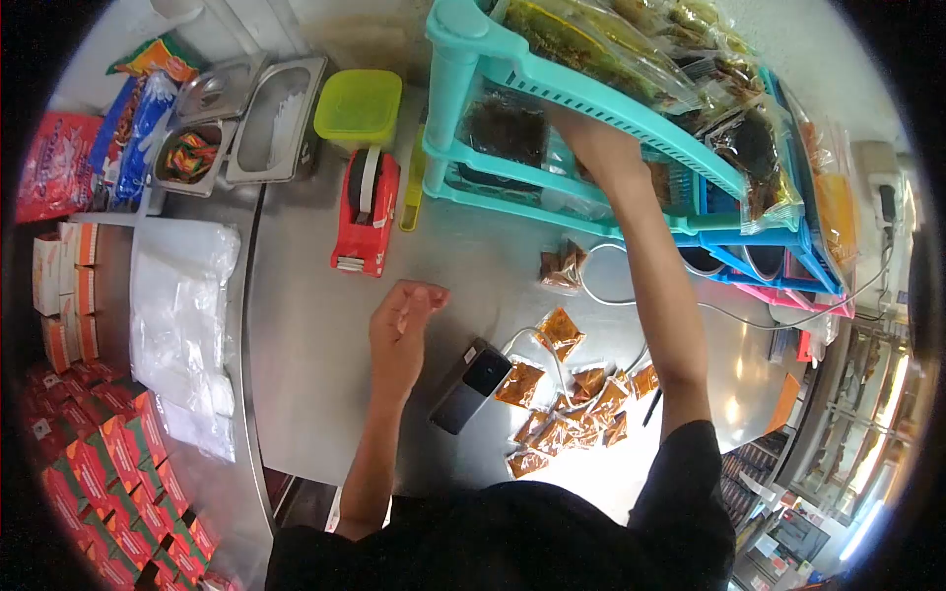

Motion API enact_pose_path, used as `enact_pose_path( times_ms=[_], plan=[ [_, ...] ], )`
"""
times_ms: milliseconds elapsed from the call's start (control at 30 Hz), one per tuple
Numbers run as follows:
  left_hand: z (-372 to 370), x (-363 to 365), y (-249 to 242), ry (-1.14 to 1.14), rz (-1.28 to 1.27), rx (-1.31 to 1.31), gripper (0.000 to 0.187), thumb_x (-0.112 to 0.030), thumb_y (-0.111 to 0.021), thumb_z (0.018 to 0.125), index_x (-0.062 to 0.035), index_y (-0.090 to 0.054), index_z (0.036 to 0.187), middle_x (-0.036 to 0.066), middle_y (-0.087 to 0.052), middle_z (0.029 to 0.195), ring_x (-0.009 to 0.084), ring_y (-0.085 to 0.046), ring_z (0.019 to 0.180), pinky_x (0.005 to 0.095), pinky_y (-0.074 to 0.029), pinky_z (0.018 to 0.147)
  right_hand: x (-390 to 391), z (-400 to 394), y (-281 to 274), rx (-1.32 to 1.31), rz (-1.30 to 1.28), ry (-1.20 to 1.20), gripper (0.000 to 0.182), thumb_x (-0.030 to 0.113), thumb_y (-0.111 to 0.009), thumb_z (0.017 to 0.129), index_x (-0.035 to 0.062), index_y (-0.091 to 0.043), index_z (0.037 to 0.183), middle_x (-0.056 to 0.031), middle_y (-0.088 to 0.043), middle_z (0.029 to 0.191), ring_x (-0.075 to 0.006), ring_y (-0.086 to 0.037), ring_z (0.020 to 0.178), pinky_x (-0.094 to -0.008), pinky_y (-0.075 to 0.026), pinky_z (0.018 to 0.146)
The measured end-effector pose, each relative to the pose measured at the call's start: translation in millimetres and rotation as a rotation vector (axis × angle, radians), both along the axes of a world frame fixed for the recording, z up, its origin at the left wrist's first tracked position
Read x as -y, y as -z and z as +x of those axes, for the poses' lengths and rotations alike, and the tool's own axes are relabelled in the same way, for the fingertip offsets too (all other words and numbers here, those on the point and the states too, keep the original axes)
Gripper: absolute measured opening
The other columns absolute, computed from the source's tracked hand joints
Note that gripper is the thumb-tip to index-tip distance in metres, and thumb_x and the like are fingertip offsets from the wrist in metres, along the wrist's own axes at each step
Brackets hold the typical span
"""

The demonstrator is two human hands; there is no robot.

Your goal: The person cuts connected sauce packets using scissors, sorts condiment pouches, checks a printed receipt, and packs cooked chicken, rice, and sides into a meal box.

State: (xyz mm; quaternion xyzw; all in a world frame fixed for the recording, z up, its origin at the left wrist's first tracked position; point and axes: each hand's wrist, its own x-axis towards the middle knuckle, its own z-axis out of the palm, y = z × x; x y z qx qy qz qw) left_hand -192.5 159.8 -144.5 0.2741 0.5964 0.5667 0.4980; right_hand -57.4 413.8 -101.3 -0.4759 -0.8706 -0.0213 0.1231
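My right hand [591, 146] reaches into the lower level of the teal plastic rack [453, 103]. Its fingers are hidden behind the rack's upper rail and the packets, so its grip does not show. Beside it in the rack lies a clear packet with dark contents [505, 128]. My left hand [399, 320] hovers over the steel table [305, 364], its fingers curled in towards the thumb, with nothing visible in them. Nearest to it are a black phone [471, 386] and a red tape dispenser [367, 222].
Several small sauce sachets [576, 428] lie near the table's front, with a white cable [601, 300] among them. A lime-green container [358, 106], steel trays [276, 123], plastic bags [185, 305] and red boxes [108, 463] stand to the left. Filled packets [611, 49] top the rack.
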Motion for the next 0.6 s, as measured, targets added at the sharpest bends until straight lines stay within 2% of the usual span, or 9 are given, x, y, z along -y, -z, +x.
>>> enact_pose_path(
  times_ms=[33,100,167,267,367,400,467,500,600],
  plan=[
    [-2.7,2.1,2.7,-0.019,-0.001,0.009,0.024,-0.020,-0.044,0.095,0.0002,-0.056,0.089,0.006,-0.061,0.087,0.0125,-0.057,0.084,0.0273,-0.044,0.081,6.0,-3.2,1.5,-0.032,-0.018,0.003,0.053,0.051,-0.059,0.076,0.0071,-0.059,0.105,-0.0162,-0.063,0.095,-0.0296,-0.059,0.092,-0.0420,-0.043,0.083],
    [-3.9,5.0,5.3,-0.044,-0.008,0.009,0.024,-0.021,-0.044,0.095,-0.0002,-0.056,0.089,0.006,-0.061,0.087,0.0124,-0.057,0.083,0.0273,-0.044,0.080,14.8,-11.2,11.1,0.037,0.140,0.052,0.074,0.064,-0.059,0.068,0.0045,-0.056,0.111,-0.0163,-0.064,0.092,-0.0313,-0.059,0.092,-0.0415,-0.044,0.084],
    [-1.3,5.1,5.0,-0.064,-0.015,-0.005,0.025,-0.021,-0.044,0.095,-0.0005,-0.056,0.089,0.006,-0.061,0.087,0.0124,-0.057,0.083,0.0270,-0.044,0.080,25.3,-21.2,-12.4,0.059,-0.220,0.147,0.075,0.060,-0.064,0.068,0.0010,-0.054,0.113,-0.0186,-0.062,0.096,-0.0305,-0.058,0.094,-0.0385,-0.043,0.085],
    [7.1,6.5,1.0,-0.061,-0.031,0.030,0.024,-0.021,-0.045,0.094,-0.0006,-0.057,0.089,0.006,-0.062,0.088,0.0123,-0.057,0.083,0.0264,-0.043,0.080,8.7,-9.3,-3.3,-0.205,-0.619,0.131,0.074,0.054,-0.071,0.065,-0.0008,-0.055,0.112,-0.0180,-0.059,0.107,-0.0282,-0.056,0.096,-0.0382,-0.042,0.085],
    [10.2,8.1,-7.9,-0.053,0.021,0.014,0.023,-0.020,-0.046,0.094,-0.0008,-0.057,0.089,0.006,-0.062,0.088,0.0124,-0.057,0.083,0.0260,-0.043,0.079,-5.1,18.6,3.5,-0.488,-0.719,0.109,0.067,0.046,-0.075,0.064,-0.0011,-0.058,0.108,-0.0135,-0.060,0.104,-0.0217,-0.057,0.091,-0.0360,-0.044,0.081],
    [10.7,6.9,-11.9,-0.067,0.039,-0.001,0.023,-0.020,-0.046,0.094,-0.0006,-0.057,0.089,0.006,-0.062,0.088,0.0124,-0.057,0.083,0.0258,-0.043,0.079,4.1,18.9,-17.8,-0.658,-0.852,0.152,0.059,0.043,-0.073,0.068,0.0014,-0.059,0.108,-0.0102,-0.061,0.103,-0.0192,-0.057,0.091,-0.0318,-0.044,0.080],
    [9.7,-3.1,-21.5,-0.091,0.077,-0.034,0.022,-0.018,-0.046,0.094,-0.0002,-0.057,0.089,0.005,-0.062,0.088,0.0123,-0.057,0.082,0.0255,-0.043,0.079,-71.4,41.5,49.4,-0.718,-0.717,-0.027,0.053,0.038,-0.072,0.072,0.0022,-0.059,0.108,-0.0089,-0.061,0.102,-0.0181,-0.057,0.088,-0.0292,-0.045,0.078],
    [9.4,-9.9,-28.6,-0.073,0.119,-0.111,0.020,-0.017,-0.047,0.093,0.0001,-0.056,0.089,0.006,-0.062,0.088,0.0119,-0.057,0.083,0.0254,-0.043,0.078,-81.5,45.3,61.6,-0.705,-0.658,-0.088,0.050,0.036,-0.071,0.073,0.0025,-0.059,0.108,-0.0084,-0.061,0.101,-0.0178,-0.057,0.086,-0.0286,-0.045,0.077],
    [10.2,-37.5,-51.3,-0.020,0.274,-0.346,0.013,-0.011,-0.050,0.089,0.0011,-0.056,0.090,0.008,-0.062,0.088,0.0141,-0.057,0.083,0.0260,-0.043,0.078,-60.6,27.3,39.1,-0.582,-0.488,-0.218,0.043,0.030,-0.069,0.076,0.0037,-0.059,0.107,-0.0069,-0.062,0.099,-0.0170,-0.057,0.082,-0.0284,-0.045,0.075]
  ],
)
